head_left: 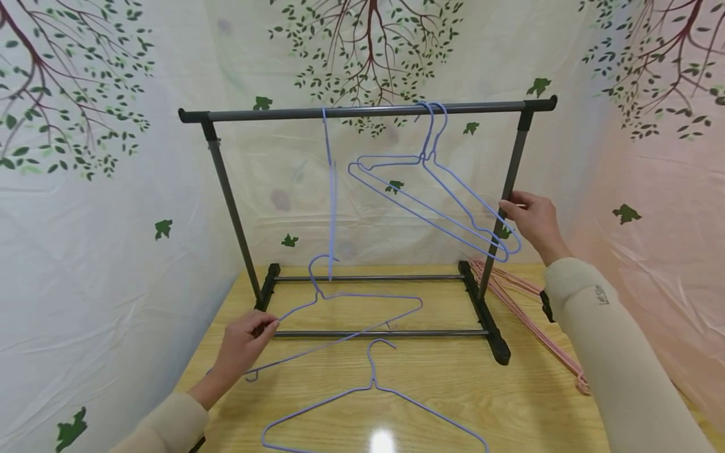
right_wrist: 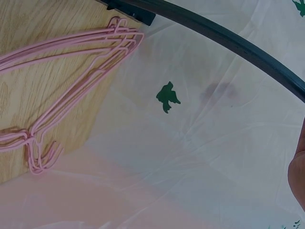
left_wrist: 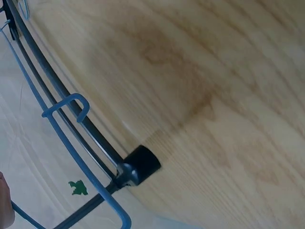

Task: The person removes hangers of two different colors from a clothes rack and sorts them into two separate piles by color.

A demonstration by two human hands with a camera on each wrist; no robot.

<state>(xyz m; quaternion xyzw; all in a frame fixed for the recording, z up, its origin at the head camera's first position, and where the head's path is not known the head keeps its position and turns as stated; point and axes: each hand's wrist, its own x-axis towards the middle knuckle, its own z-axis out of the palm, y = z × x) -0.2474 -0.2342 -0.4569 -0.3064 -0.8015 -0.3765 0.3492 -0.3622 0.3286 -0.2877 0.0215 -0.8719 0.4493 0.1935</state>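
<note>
My left hand (head_left: 243, 343) pinches one shoulder of a blue-purple wire clothes hanger (head_left: 374, 296), held tilted in front of the rack's base with its hook upward. In the left wrist view that hanger (left_wrist: 71, 148) crosses the base bars, and a bit of the hand (left_wrist: 5, 202) shows at the left edge. My right hand (head_left: 535, 220) grips the right post (head_left: 512, 170) of the black clothes rack, thumb on the near side. From the rack's top rail (head_left: 255, 114) hang two blue-purple hangers (head_left: 436, 173) right of the middle and one hanger seen edge-on (head_left: 332, 214) further left.
Another blue-purple hanger (head_left: 374, 384) lies flat on the wooden table (head_left: 544, 402) near the front. A bundle of pink hangers (head_left: 527, 321) lies right of the rack, also seen as pink hangers (right_wrist: 71, 95) in the right wrist view. Leaf-printed curtains (head_left: 170, 201) surround the table.
</note>
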